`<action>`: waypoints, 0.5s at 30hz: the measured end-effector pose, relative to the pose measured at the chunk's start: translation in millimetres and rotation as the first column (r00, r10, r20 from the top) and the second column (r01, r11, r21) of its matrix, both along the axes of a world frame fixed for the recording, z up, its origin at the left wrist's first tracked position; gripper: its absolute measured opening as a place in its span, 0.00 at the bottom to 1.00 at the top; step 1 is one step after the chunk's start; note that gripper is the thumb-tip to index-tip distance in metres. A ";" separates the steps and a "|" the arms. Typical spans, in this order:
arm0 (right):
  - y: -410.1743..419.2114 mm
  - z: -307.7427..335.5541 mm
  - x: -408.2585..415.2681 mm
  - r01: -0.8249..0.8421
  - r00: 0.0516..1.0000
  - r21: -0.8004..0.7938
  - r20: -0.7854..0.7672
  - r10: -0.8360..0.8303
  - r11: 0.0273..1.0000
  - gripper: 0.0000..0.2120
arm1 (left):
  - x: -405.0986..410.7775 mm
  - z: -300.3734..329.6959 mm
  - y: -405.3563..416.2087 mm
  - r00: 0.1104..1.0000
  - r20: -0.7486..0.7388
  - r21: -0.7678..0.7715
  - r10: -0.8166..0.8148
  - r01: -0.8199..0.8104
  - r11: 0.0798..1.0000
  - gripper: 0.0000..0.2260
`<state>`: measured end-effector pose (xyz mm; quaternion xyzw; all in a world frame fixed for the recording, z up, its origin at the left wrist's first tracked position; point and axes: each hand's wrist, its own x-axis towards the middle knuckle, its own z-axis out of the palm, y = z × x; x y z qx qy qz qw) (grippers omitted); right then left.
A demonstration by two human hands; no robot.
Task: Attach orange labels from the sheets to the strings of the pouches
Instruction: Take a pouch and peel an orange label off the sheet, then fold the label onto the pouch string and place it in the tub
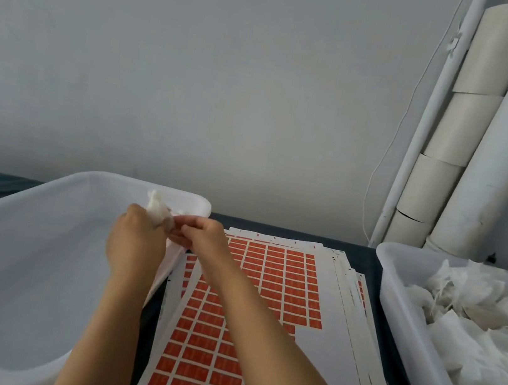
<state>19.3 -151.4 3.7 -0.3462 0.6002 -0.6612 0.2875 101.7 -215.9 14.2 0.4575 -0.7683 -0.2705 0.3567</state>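
Note:
My left hand (135, 240) grips a small white pouch (158, 209) above the right rim of the left bin. My right hand (203, 237) meets it from the right, fingertips pinched close to the pouch; whatever they pinch is hidden by the fingers. Below both forearms lies a stack of label sheets (282, 282) covered with rows of orange labels (281, 262). The top sheet has a blank patch at its lower right where labels are gone.
A white plastic bin (48, 194) stands on the left, nothing visible inside. Another white bin (395, 299) on the right is heaped with white pouches (475, 311). Cardboard tubes (467, 125) and white pipes lean in the right corner. A grey wall is behind the dark table.

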 end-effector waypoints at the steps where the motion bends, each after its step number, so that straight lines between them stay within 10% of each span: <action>1: -0.2 -1.3 0.4 0.007 1.000 0.014 -0.014 -0.007 1.000 0.14 | -0.6 -3.7 -2.8 0.998 0.064 0.017 -0.002 0.001 1.000 0.13; 6: 7.7 4.3 -3.0 0.000 0.994 0.066 -0.105 0.007 0.998 0.13 | -4.4 -2.2 8.5 0.948 0.318 0.213 -0.028 -0.043 0.976 0.27; 10: 26.1 4.9 -11.0 0.039 0.978 0.083 -0.208 -0.021 0.996 0.11 | -5.3 0.7 25.6 0.837 0.546 0.048 0.033 -0.070 0.996 0.32; 15: 62.7 18.8 -29.7 0.198 0.949 0.134 -0.273 -0.156 0.971 0.11 | -31.3 4.8 61.0 0.923 0.381 -0.138 -0.061 0.121 0.983 0.23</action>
